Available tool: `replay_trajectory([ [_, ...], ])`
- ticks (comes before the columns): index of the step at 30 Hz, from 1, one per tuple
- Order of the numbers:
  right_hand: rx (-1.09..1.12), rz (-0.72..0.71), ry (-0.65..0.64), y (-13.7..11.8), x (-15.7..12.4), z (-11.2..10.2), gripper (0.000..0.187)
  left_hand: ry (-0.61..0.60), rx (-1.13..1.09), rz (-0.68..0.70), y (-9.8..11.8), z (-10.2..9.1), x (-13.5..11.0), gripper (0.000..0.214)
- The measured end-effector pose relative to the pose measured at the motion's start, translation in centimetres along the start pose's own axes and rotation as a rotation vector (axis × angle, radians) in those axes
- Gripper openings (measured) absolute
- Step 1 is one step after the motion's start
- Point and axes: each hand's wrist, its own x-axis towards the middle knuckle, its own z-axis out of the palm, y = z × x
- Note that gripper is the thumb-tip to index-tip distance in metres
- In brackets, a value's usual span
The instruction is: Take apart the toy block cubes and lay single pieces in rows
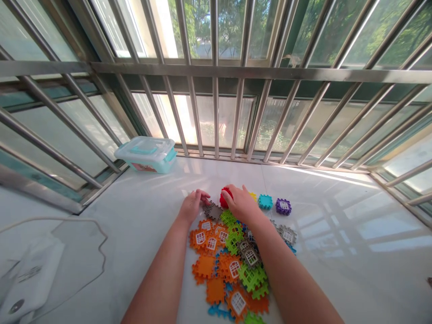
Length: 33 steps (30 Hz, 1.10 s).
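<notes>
My right hand [240, 203] is closed around a red block [224, 198], its thumb and fingers pressed on it and hiding much of it. My left hand [193, 205] is just to the left, fingers stretched out and slightly bent, beside a dark grey tile [213, 210]. It appears to hold nothing. Under and between my forearms lies a pile of notched interlocking tiles: orange tiles [215, 290], lime green tiles [251, 276] and grey window tiles [250, 257]. A turquoise block [265, 201] and a purple block [283, 206] stand right of my right hand, with a yellow one partly hidden behind it.
A lidded pale turquoise storage box [148, 155] sits at the back left against metal railing bars [216, 112]. At the left, a white device [30, 274] and a cable [101, 243] lie on the glossy white floor [337, 261].
</notes>
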Motion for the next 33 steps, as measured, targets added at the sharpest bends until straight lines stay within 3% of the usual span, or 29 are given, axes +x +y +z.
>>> replay_trajectory([
  [4,0.067,-0.064,-0.106,-0.2,-0.8,-1.5,0.052,-0.016,-0.046,-0.022,-0.3,-0.1,0.0,0.070],
  [8,0.111,-0.111,-0.114,-0.3,-1.5,-2.6,0.049,-0.010,-0.039,-0.020,-0.8,0.1,0.2,0.069],
  [21,-0.168,-0.174,-0.240,-1.5,-2.2,-0.4,0.037,-0.012,-0.020,-0.029,-0.4,0.0,0.2,0.072],
  [26,-0.186,-0.107,-0.298,-1.6,-3.4,-1.9,0.033,-0.005,-0.024,-0.036,-0.9,0.0,0.2,0.071],
  [28,-0.156,-0.077,-0.273,-0.9,-3.6,-3.2,0.035,0.002,-0.020,-0.042,-1.0,0.0,0.1,0.071],
  [33,-0.159,-0.003,-0.038,2.9,-2.5,-4.3,0.048,0.002,-0.044,-0.045,-1.1,0.1,0.1,0.070],
])
